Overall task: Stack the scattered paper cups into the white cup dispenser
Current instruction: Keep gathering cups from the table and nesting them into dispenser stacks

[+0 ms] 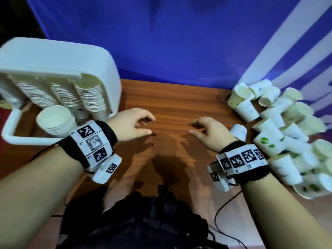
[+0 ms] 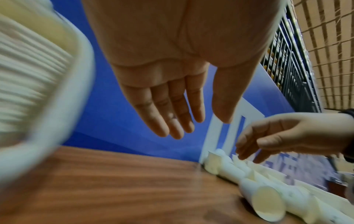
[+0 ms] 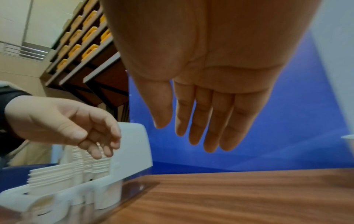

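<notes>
The white cup dispenser [image 1: 100, 56] lies at the left of the wooden table [image 1: 172, 105], its channels filled with stacked paper cups [image 1: 91, 97]. A short stack of cups [image 1: 53, 121] sits at its open front end. A heap of scattered paper cups [image 1: 280, 126] covers the table's right side. My left hand [image 1: 136, 123] hovers just right of the dispenser, fingers relaxed and holding nothing. My right hand [image 1: 206, 128] hovers left of the heap, also relaxed and holding nothing. The left wrist view shows my left hand [image 2: 182, 118] with straight fingers; the right wrist view shows my right hand [image 3: 193, 128] likewise.
A blue backdrop [image 1: 170, 42] with white stripes stands behind the table. A black bag [image 1: 143, 221] and a cable [image 1: 222, 209] lie at the near edge. Bare wood shows between my hands. Shelves with yellow boxes [image 3: 86, 34] stand beyond the dispenser.
</notes>
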Motion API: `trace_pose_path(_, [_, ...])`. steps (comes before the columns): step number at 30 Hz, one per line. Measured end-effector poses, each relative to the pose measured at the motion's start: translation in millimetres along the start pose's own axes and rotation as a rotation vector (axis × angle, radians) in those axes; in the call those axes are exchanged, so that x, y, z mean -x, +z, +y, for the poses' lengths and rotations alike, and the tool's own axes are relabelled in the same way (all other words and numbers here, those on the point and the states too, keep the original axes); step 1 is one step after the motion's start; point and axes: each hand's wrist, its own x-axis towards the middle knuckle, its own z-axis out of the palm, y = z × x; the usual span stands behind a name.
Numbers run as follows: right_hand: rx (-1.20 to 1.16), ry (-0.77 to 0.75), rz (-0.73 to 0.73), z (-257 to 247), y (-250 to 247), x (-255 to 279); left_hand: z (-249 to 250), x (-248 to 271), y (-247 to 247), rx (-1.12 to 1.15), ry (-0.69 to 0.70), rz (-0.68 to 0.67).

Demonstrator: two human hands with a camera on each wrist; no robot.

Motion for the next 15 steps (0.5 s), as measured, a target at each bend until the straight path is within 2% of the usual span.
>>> trace_pose_path(3, [0.039,0.115,0.042,60.0,-31.9,15.1,41.3,-45.4,41.6,-0.049,-0.002,-0.081])
trace_pose_path(6, [0.176,0.234,0.035,123.8,-64.9,24.3,84.5,-94.9,90.6,-0.117,-0.003,-0.177])
trace_pose_path(10, [0.470,0.320,-0.137,185.9,-97.3,24.1,133.2,-151.8,157.0,-0.174,-0.005,-0.272])
trace_pose_path(15, [0.598,0.264,-0.331,221.1,-102.8,6.8,166.7,-189.5,213.9,-0.261,-0.015,-0.305])
